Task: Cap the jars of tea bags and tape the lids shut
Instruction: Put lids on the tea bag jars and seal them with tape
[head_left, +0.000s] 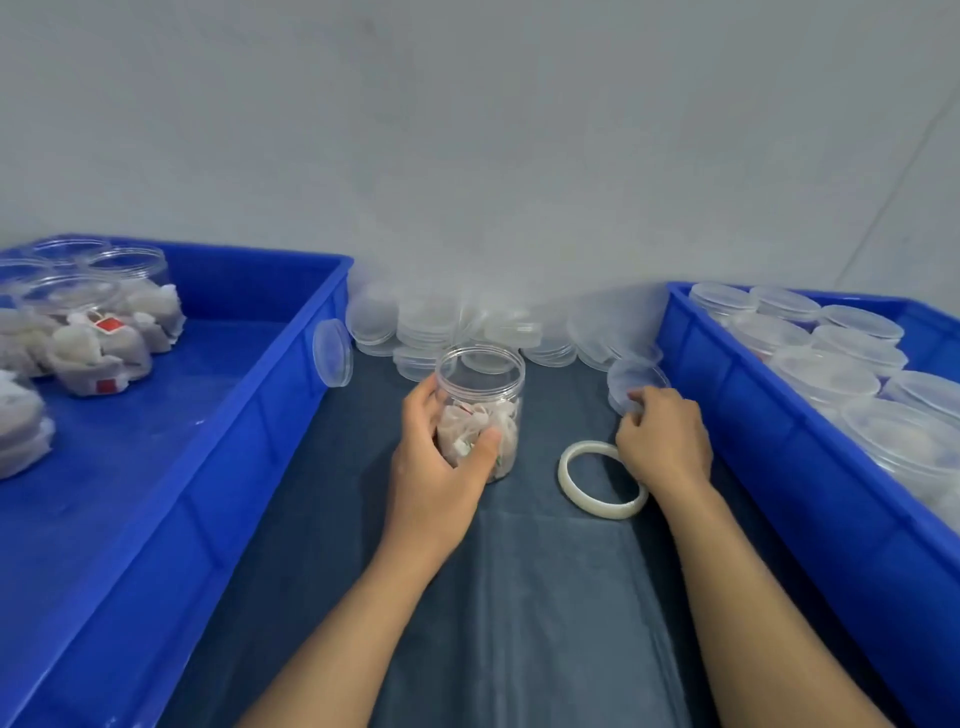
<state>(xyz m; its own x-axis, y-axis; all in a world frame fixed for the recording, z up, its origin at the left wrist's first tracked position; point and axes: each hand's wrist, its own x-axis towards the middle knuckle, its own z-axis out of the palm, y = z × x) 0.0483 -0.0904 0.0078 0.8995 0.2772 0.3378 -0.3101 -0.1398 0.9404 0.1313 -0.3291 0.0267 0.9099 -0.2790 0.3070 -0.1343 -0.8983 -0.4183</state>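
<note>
An uncapped clear jar (480, 395) with tea bags in its lower half stands upright on the dark cloth at the middle. My left hand (441, 462) grips its lower part, fingers and thumb curled round it. My right hand (665, 436) pinches the near edge of a clear lid (635, 379) that lies tilted beside the right crate. A whitish roll of tape (602, 480) lies flat on the cloth just left of my right wrist.
A blue crate (249, 415) on the left holds several open jars of tea bags (98, 332). The blue crate (769, 426) on the right holds several capped jars (852, 358). Loose clear lids (441, 327) are heaped against the wall; one lid (332, 352) leans on the left crate.
</note>
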